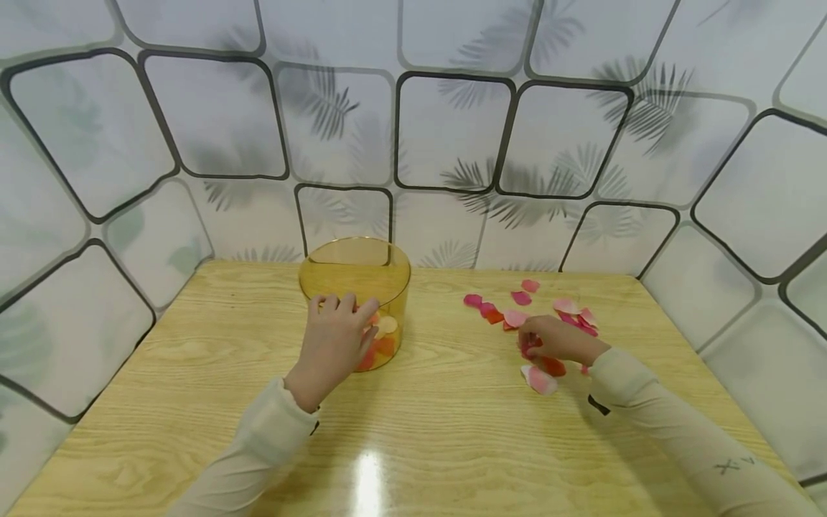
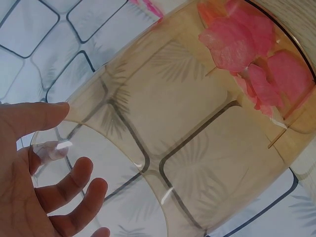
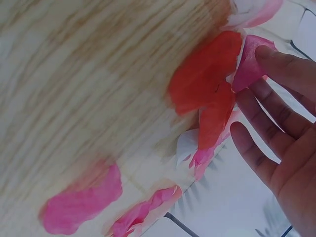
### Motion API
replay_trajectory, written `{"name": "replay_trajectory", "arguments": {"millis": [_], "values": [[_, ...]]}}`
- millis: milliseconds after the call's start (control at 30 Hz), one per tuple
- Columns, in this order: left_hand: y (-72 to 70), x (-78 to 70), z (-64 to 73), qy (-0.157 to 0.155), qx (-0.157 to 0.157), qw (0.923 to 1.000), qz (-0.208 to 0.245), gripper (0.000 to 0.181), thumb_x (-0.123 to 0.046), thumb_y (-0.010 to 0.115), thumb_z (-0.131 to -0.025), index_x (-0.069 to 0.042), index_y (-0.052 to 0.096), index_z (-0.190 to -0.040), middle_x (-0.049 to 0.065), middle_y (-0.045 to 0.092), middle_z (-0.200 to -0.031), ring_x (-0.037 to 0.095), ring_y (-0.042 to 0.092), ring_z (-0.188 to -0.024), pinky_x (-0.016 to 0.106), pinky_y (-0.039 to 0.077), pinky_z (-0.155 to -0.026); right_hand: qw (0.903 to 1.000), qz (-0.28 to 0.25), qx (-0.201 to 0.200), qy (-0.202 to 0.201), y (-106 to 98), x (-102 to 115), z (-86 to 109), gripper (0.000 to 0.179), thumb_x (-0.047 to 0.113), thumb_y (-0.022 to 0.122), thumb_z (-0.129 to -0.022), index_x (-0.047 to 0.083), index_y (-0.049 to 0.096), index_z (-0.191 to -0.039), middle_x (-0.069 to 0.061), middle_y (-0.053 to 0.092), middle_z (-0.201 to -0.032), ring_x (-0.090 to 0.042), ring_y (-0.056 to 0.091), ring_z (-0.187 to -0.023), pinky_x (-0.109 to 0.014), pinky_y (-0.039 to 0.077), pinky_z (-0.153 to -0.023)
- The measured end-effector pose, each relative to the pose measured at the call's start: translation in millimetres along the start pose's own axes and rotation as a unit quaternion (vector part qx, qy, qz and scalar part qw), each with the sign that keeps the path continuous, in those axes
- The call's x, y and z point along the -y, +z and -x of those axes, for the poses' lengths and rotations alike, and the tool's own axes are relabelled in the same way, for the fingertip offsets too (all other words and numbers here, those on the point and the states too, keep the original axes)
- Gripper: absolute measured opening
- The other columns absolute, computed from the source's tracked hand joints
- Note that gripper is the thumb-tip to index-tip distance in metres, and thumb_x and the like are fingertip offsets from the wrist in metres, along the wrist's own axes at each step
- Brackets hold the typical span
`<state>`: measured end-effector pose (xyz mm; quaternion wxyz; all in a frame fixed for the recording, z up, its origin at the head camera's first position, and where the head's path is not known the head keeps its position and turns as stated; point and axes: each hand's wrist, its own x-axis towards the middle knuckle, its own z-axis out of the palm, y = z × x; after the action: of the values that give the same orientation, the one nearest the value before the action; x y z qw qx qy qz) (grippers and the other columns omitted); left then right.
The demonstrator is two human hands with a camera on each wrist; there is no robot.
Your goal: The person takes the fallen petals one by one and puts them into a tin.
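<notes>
A see-through amber bucket (image 1: pixel 388 287) stands on the left half of the table, with several petals (image 1: pixel 385 327) in its bottom. My left hand (image 1: pixel 339 330) is at its near rim, fingers spread and loosely bent; in the left wrist view the fingers (image 2: pixel 81 173) overlap the round opening, the thumb apart from them. At the right, my right hand (image 1: pixel 555 339) reaches down into a scatter of loose petals. Its thumb and forefinger pinch a magenta petal (image 3: pixel 252 61). Right beside that one lie orange-red petals (image 3: pixel 207 71).
More pink and magenta petals (image 1: pixel 520 297) lie behind the right hand, and a pale pink petal (image 1: pixel 541 380) lies nearer me. The wood-grain table (image 1: pixel 439 431) is bounded at the back and sides by a patterned white curtain (image 1: pixel 452 136).
</notes>
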<state>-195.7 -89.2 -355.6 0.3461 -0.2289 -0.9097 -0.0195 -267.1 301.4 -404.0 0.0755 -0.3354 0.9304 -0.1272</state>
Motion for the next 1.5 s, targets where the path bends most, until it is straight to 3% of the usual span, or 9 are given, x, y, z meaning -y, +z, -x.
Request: {"name": "replay_trajectory", "arguments": {"millis": [400,533,667,767,1000,1233,1500], "values": [[0.9,0.1,0.2,-0.002,0.002,1.0000,0.002,0.033,-0.026,0.078,-0.075,-0.016,0.053,-0.093,0.005,0.055,-0.076,0.029,0.057,-0.071,0.049,0.044,-0.082,0.9995,0.017,-0.022,-0.017,-9,-1,1.1,0.014,0.007,0.074,-0.077,0.015,0.063,-0.072,0.008,0.060,-0.072,-0.005,0.051,-0.067,-0.022,0.046,-0.063],[0.5,0.1,0.4,0.000,-0.001,1.0000,0.002,0.033,-0.026,0.078,-0.075,-0.016,0.052,-0.092,0.005,0.055,-0.076,0.030,0.057,-0.071,0.049,0.044,-0.082,0.9995,0.021,-0.021,0.005,-18,4,-1.2,0.015,0.010,0.075,-0.077,0.015,0.061,-0.072,0.008,0.060,-0.072,-0.005,0.051,-0.067,-0.023,0.047,-0.063],[0.6,0.6,1.1,-0.001,-0.003,1.0000,0.002,0.034,-0.026,0.079,-0.075,-0.016,0.052,-0.092,0.005,0.055,-0.075,0.030,0.057,-0.071,0.049,0.044,-0.082,0.9988,0.036,-0.034,0.001,-33,11,-10.5,0.013,0.007,0.073,-0.078,0.013,0.062,-0.075,0.004,0.063,-0.075,-0.010,0.056,-0.070,-0.032,0.052,-0.068],[1.1,1.2,1.5,-0.002,-0.003,1.0000,0.002,0.033,-0.026,0.079,-0.075,-0.016,0.052,-0.093,0.005,0.055,-0.076,0.030,0.057,-0.071,0.049,0.044,-0.082,0.9968,0.050,-0.056,-0.029,-45,18,-22.0,0.012,0.002,0.072,-0.078,0.010,0.063,-0.076,0.002,0.064,-0.075,-0.015,0.060,-0.073,-0.040,0.053,-0.073],[1.1,1.2,0.7,-0.001,-0.011,0.9999,0.003,0.033,-0.026,0.080,-0.074,-0.016,0.053,-0.092,0.005,0.055,-0.075,0.030,0.058,-0.070,0.049,0.045,-0.081,0.9895,0.069,-0.098,-0.079,-84,55,-62.5,0.010,0.009,0.074,-0.078,0.009,0.064,-0.076,0.000,0.064,-0.075,-0.014,0.059,-0.073,-0.033,0.051,-0.070],[1.6,1.8,0.7,0.004,-0.017,0.9998,0.004,0.035,-0.027,0.080,-0.073,-0.016,0.052,-0.090,0.005,0.054,-0.074,0.030,0.057,-0.070,0.049,0.045,-0.080,0.9837,0.073,-0.113,-0.119,-120,106,-110.0,0.005,0.011,0.070,-0.083,0.009,0.065,-0.082,-0.005,0.065,-0.083,-0.019,0.061,-0.080,-0.036,0.051,-0.076],[3.7,2.9,0.4,0.002,-0.016,0.9999,-0.002,0.035,-0.027,0.080,-0.073,-0.016,0.051,-0.091,0.005,0.054,-0.074,0.030,0.057,-0.070,0.048,0.044,-0.079,0.9765,0.063,-0.110,-0.174,-123,162,-152.1,0.006,0.015,0.067,-0.086,0.009,0.066,-0.085,-0.005,0.066,-0.087,-0.019,0.061,-0.085,-0.033,0.050,-0.082]]}}
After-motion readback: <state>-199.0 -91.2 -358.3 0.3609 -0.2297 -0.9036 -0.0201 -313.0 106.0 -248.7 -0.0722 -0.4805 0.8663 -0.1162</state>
